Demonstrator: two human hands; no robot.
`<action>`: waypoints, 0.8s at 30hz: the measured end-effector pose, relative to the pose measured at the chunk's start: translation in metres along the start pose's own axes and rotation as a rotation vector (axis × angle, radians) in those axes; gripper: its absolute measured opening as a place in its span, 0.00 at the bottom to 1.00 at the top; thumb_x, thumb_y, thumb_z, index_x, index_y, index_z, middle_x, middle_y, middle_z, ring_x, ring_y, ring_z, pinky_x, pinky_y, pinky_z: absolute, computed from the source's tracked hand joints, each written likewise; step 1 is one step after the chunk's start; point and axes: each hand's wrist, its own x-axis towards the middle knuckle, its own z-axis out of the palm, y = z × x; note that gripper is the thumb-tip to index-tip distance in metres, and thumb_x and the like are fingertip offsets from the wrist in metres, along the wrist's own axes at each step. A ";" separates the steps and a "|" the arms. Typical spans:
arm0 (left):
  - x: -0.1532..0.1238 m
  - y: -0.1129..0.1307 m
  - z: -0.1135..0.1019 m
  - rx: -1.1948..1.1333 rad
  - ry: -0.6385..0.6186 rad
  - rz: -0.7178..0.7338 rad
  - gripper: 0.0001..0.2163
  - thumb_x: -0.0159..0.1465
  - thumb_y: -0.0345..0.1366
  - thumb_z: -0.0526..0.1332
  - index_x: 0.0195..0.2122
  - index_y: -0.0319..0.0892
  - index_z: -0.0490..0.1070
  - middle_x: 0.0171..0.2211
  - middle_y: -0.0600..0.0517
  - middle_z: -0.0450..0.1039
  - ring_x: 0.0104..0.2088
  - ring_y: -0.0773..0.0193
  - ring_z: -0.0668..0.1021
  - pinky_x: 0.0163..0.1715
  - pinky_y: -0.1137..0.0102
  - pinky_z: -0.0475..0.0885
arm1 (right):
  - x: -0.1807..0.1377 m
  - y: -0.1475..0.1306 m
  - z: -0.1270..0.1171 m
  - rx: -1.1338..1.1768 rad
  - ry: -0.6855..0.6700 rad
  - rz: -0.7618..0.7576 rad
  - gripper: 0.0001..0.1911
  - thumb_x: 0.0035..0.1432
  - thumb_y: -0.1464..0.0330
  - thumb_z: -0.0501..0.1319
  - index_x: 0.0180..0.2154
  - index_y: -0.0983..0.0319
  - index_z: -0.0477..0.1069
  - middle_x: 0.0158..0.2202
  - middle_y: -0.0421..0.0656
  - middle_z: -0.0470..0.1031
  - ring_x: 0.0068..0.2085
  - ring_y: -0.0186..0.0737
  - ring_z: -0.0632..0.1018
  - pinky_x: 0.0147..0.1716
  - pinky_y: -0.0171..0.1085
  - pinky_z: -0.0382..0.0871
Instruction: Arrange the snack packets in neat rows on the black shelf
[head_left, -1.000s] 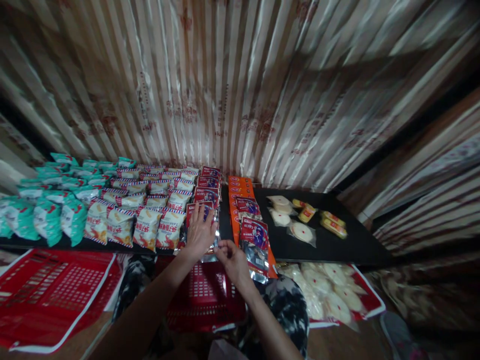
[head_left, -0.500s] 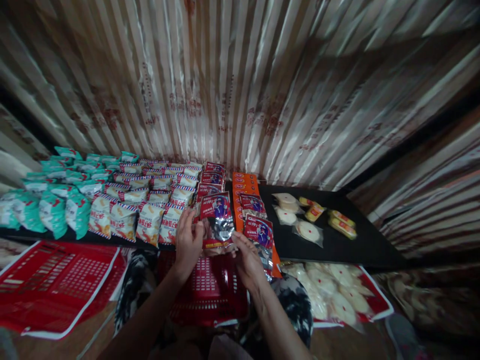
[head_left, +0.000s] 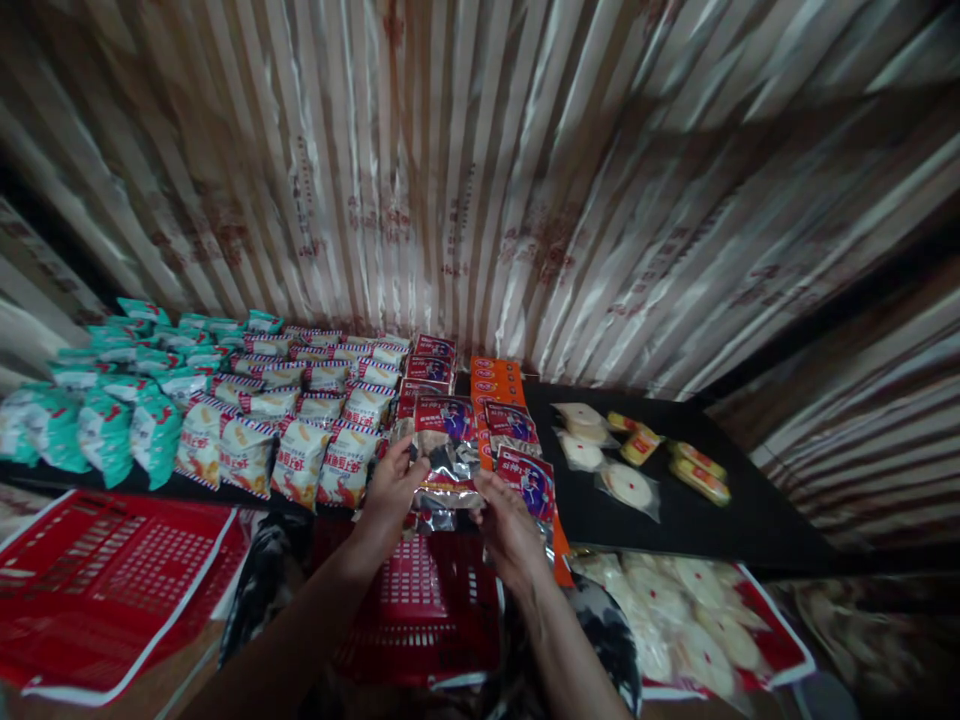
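A red and purple snack packet (head_left: pixel 447 440) with a clear lower part is held between my two hands over the front edge of the black table. My left hand (head_left: pixel 388 490) grips its left side, thumb on top. At its lower right corner, my right hand (head_left: pixel 511 525) pinches the edge with closed fingers. Behind it a column of like red packets (head_left: pixel 431 368) lies overlapped. Just right of my right hand, another red packet (head_left: pixel 531 480) rests on a strip of orange packaging (head_left: pixel 496 380).
White shrimp-snack bags (head_left: pixel 300 465) and teal bags (head_left: pixel 154 430) stand in rows on the left. Round white packs (head_left: pixel 628 487) and yellow packs (head_left: pixel 699 470) lie on the black table (head_left: pixel 720 525) at right. Red baskets (head_left: pixel 120 580) sit below; a striped curtain (head_left: pixel 450 180) hangs behind.
The packet in my hands has shifted slightly right and is tilted flatter, and its lower end now hangs between my hands. The whole view has moved a little.
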 end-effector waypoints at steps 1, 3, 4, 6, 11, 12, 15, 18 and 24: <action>0.004 0.000 0.001 0.018 0.017 0.008 0.27 0.51 0.36 0.66 0.52 0.39 0.62 0.43 0.45 0.75 0.38 0.61 0.78 0.34 0.71 0.72 | 0.002 -0.001 0.002 -0.025 -0.002 -0.008 0.16 0.34 0.66 0.72 0.27 0.62 0.72 0.19 0.33 0.70 0.18 0.25 0.67 0.17 0.26 0.59; 0.014 0.002 0.004 0.041 0.026 0.027 0.26 0.51 0.34 0.65 0.52 0.38 0.63 0.42 0.45 0.75 0.38 0.61 0.78 0.36 0.70 0.73 | 0.010 -0.006 0.008 -0.052 -0.011 -0.037 0.17 0.35 0.63 0.72 0.28 0.61 0.71 0.22 0.35 0.73 0.22 0.29 0.71 0.21 0.28 0.63; 0.020 0.003 0.006 0.050 0.014 0.041 0.25 0.51 0.33 0.65 0.51 0.38 0.63 0.42 0.45 0.75 0.38 0.61 0.78 0.37 0.69 0.72 | 0.015 -0.009 0.010 -0.058 -0.021 -0.051 0.17 0.35 0.62 0.72 0.29 0.61 0.71 0.24 0.35 0.75 0.24 0.31 0.72 0.23 0.30 0.65; 0.034 0.005 0.010 0.082 -0.032 0.083 0.22 0.53 0.33 0.62 0.50 0.39 0.65 0.42 0.45 0.75 0.39 0.60 0.78 0.40 0.68 0.72 | 0.030 -0.015 0.016 -0.091 -0.057 -0.088 0.19 0.35 0.61 0.72 0.30 0.60 0.71 0.27 0.37 0.76 0.26 0.34 0.74 0.27 0.32 0.67; 0.077 0.014 0.023 0.432 0.013 0.299 0.20 0.57 0.33 0.58 0.52 0.42 0.64 0.47 0.46 0.72 0.48 0.58 0.74 0.49 0.63 0.68 | 0.083 -0.029 0.034 -0.306 -0.136 -0.289 0.21 0.38 0.59 0.68 0.35 0.61 0.70 0.27 0.39 0.76 0.29 0.38 0.76 0.28 0.34 0.67; 0.084 0.016 0.026 0.553 0.031 0.356 0.21 0.57 0.34 0.58 0.53 0.42 0.63 0.50 0.46 0.70 0.51 0.57 0.72 0.52 0.62 0.66 | 0.095 -0.032 0.038 -0.351 -0.126 -0.344 0.20 0.40 0.59 0.67 0.35 0.62 0.70 0.28 0.40 0.77 0.30 0.38 0.76 0.29 0.34 0.67; 0.095 0.023 0.034 0.948 0.047 0.521 0.25 0.56 0.33 0.57 0.56 0.40 0.60 0.59 0.45 0.60 0.60 0.54 0.60 0.60 0.60 0.55 | 0.132 -0.042 0.054 -0.452 -0.130 -0.411 0.17 0.44 0.60 0.62 0.36 0.62 0.70 0.30 0.42 0.77 0.31 0.39 0.76 0.29 0.34 0.68; 0.100 0.027 0.043 1.253 0.025 0.611 0.24 0.57 0.34 0.56 0.56 0.38 0.62 0.62 0.45 0.54 0.63 0.53 0.52 0.62 0.60 0.47 | 0.168 -0.047 0.066 -0.566 -0.093 -0.445 0.15 0.46 0.63 0.58 0.36 0.63 0.71 0.31 0.43 0.77 0.31 0.39 0.76 0.30 0.35 0.69; 0.117 0.028 0.047 1.447 -0.041 0.565 0.23 0.59 0.35 0.52 0.57 0.39 0.61 0.61 0.46 0.57 0.61 0.54 0.57 0.61 0.58 0.49 | 0.214 -0.048 0.077 -1.007 0.116 -0.563 0.17 0.50 0.68 0.56 0.43 0.63 0.72 0.35 0.45 0.78 0.36 0.39 0.77 0.35 0.35 0.70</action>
